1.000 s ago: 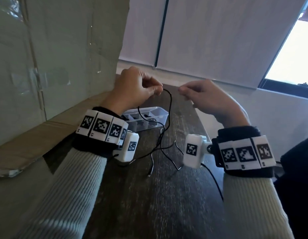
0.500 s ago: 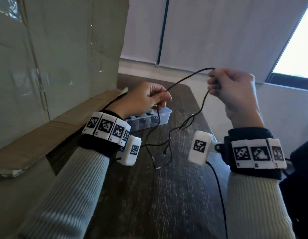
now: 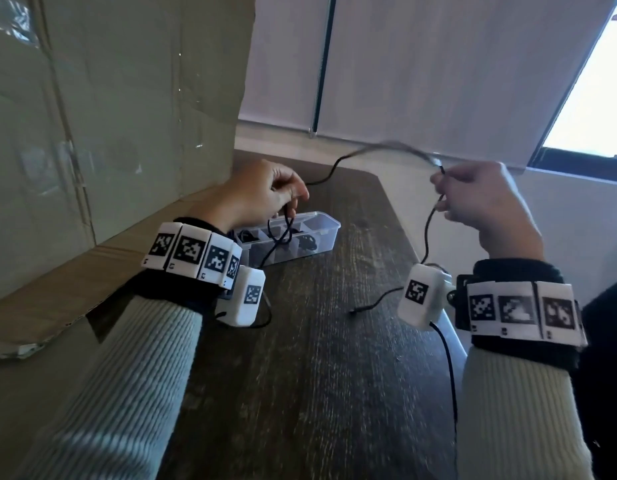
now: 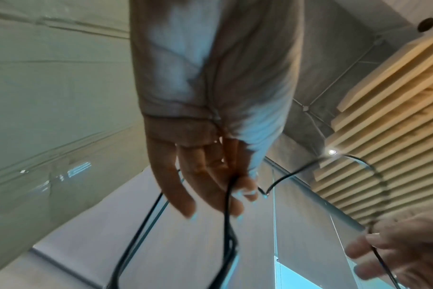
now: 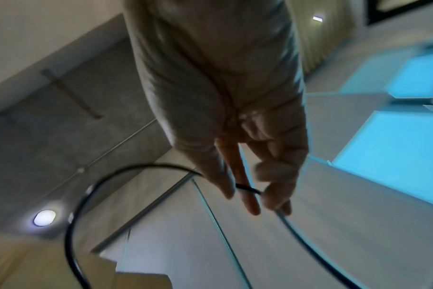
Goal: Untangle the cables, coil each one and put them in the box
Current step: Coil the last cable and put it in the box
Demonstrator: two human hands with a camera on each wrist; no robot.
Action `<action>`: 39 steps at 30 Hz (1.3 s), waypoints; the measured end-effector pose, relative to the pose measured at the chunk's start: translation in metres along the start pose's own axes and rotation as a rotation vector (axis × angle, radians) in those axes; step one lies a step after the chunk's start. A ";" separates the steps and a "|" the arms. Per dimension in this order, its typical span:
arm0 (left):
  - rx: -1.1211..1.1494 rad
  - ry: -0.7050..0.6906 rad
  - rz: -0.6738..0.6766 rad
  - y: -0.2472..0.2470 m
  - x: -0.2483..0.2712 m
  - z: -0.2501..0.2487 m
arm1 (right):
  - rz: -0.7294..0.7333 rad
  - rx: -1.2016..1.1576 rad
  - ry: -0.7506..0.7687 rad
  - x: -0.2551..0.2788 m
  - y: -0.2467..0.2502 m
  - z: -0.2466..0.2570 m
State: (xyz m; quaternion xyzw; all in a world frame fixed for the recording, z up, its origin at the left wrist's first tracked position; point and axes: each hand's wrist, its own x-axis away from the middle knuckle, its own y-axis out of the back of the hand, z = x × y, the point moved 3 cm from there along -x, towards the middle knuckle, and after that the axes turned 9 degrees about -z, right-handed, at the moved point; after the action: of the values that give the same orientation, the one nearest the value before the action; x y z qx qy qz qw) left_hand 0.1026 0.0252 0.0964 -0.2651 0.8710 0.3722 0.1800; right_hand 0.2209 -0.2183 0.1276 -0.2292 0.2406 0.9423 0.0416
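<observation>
A tall cardboard sheet [image 3: 109,116] stands to the outside of your left hand, its folded flap lying beneath that forearm, while the dark wooden table [image 3: 317,393] spreads under both wrists. On it, just beyond and below your left hand [image 3: 262,194], sits the clear plastic box [image 3: 321,237], lid off, with dark coiled cables showing in its compartments. Your right hand [image 3: 480,202] is raised well apart from the left, out over the table's edge. A thin black cable [image 3: 348,161] arcs through the air between the two hands. Your left fingers [image 4: 225,185] are curled and pinch it, with loops hanging down from them toward the box. Your right fingers [image 5: 275,187] and thumb pinch the other end of the arc, and from there the cable drops behind the wrist camera, its loose plug end [image 3: 355,310] lying on the table inward of your right wrist.
</observation>
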 end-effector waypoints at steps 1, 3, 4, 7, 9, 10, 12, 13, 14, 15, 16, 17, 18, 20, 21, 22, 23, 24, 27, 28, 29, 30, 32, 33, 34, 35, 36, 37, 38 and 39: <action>-0.032 -0.032 -0.052 0.002 -0.001 -0.002 | -0.002 0.171 0.042 0.003 0.001 0.005; -0.114 -0.093 -0.107 0.003 -0.003 -0.005 | 0.010 0.303 0.143 0.014 0.003 0.021; -0.158 -0.117 -0.119 0.004 -0.004 -0.005 | 0.034 0.276 0.212 0.019 0.003 0.030; -0.225 -0.140 -0.130 0.002 -0.005 -0.005 | 0.156 0.057 0.348 0.037 -0.005 0.053; -0.207 -0.162 -0.144 0.000 -0.005 -0.008 | 0.281 0.040 0.392 0.050 -0.016 0.062; -0.183 -0.173 -0.165 -0.001 -0.005 -0.011 | 0.350 0.092 0.429 0.055 -0.023 0.064; -0.104 -0.173 -0.229 -0.001 -0.004 -0.015 | 0.428 0.187 0.485 0.059 -0.037 0.064; -0.046 -0.171 -0.255 -0.001 -0.004 -0.016 | 0.434 0.177 0.476 0.058 -0.042 0.062; 0.018 -0.169 -0.261 -0.001 -0.004 -0.016 | 0.429 0.104 0.430 0.054 -0.043 0.062; 0.074 -0.163 -0.244 -0.002 -0.004 -0.016 | 0.412 -0.022 0.365 0.051 -0.041 0.062; 0.109 -0.158 -0.214 -0.004 -0.004 -0.014 | 0.386 -0.163 0.302 0.047 -0.035 0.062; 0.115 -0.158 -0.184 -0.005 -0.003 -0.013 | 0.369 -0.311 0.240 0.043 -0.027 0.061; 0.093 -0.164 -0.159 -0.008 -0.002 -0.010 | 0.354 -0.452 0.176 0.040 -0.017 0.059; 0.015 -0.184 -0.121 -0.012 -0.003 -0.003 | 0.268 -0.681 0.058 0.031 0.001 0.050; -0.026 -0.193 -0.108 -0.015 -0.003 0.002 | 0.184 -0.752 0.020 0.027 0.011 0.044; -0.065 -0.197 -0.097 -0.017 -0.005 0.007 | 0.097 -0.805 -0.006 0.022 0.019 0.037; -0.102 -0.188 -0.084 -0.019 -0.006 0.013 | 0.030 -0.863 -0.026 0.018 0.026 0.030; -0.132 -0.170 -0.072 -0.020 -0.007 0.018 | -0.007 -0.904 -0.045 0.014 0.032 0.024; -0.183 -0.122 -0.068 -0.017 -0.008 0.029 | -0.065 -0.940 -0.096 0.005 0.043 0.008; -0.194 -0.115 -0.078 -0.015 -0.008 0.031 | -0.086 -0.934 -0.107 0.005 0.045 0.005; -0.187 -0.108 -0.089 -0.011 -0.007 0.032 | -0.108 -0.911 -0.116 0.004 0.047 0.003; -0.155 -0.105 -0.102 -0.007 -0.007 0.032 | -0.121 -0.853 -0.126 0.004 0.047 0.001; -0.077 -0.096 -0.140 0.001 -0.008 0.031 | -0.069 -0.620 -0.164 0.002 0.040 -0.005; -0.056 -0.091 -0.161 0.005 -0.009 0.030 | -0.008 -0.428 -0.188 0.001 0.035 -0.009; -0.053 -0.088 -0.175 0.007 -0.009 0.029 | 0.063 -0.184 -0.197 0.000 0.031 -0.013; -0.066 -0.089 -0.179 0.009 -0.009 0.028 | 0.126 0.079 -0.188 0.000 0.027 -0.016; -0.098 -0.093 -0.173 0.010 -0.010 0.027 | 0.167 0.309 -0.163 0.000 0.026 -0.018; -0.149 -0.097 -0.163 0.010 -0.010 0.027 | 0.186 0.456 -0.124 0.001 0.024 -0.017; -0.203 -0.103 -0.156 0.011 -0.009 0.025 | 0.206 0.522 -0.076 0.006 0.022 -0.013; -0.251 -0.107 -0.158 0.012 -0.008 0.022 | 0.222 0.509 -0.011 0.009 0.017 -0.007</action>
State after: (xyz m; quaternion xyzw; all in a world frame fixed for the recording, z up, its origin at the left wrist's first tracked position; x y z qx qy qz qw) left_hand 0.1045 0.0510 0.0922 -0.3329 0.7834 0.4765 0.2202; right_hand 0.2127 -0.2370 0.1262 -0.1786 0.4930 0.8515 -0.0046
